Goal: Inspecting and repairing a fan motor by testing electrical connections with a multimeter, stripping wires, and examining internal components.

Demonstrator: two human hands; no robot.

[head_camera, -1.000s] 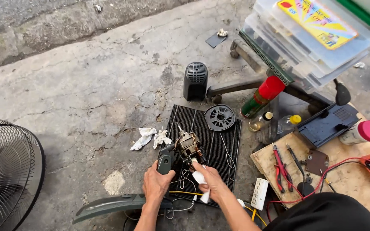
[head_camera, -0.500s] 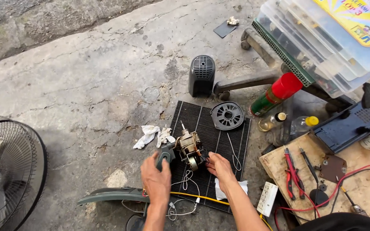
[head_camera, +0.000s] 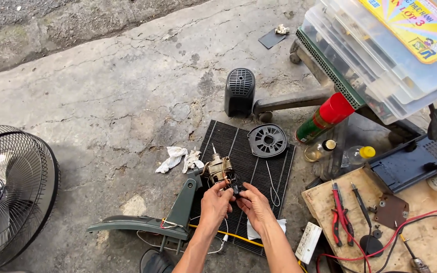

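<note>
Head view: left hand (head_camera: 214, 203) and right hand (head_camera: 253, 205) pinch a half-hidden small black part (head_camera: 236, 190) together

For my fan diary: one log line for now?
left hand: on fan motor | right hand: pinching small black part | under: black ribbed mat

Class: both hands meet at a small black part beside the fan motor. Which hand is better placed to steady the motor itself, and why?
The left hand, probably. Its fingers lie right against the fan motor, while the right hand sits farther out, pinching the small black part.
</note>
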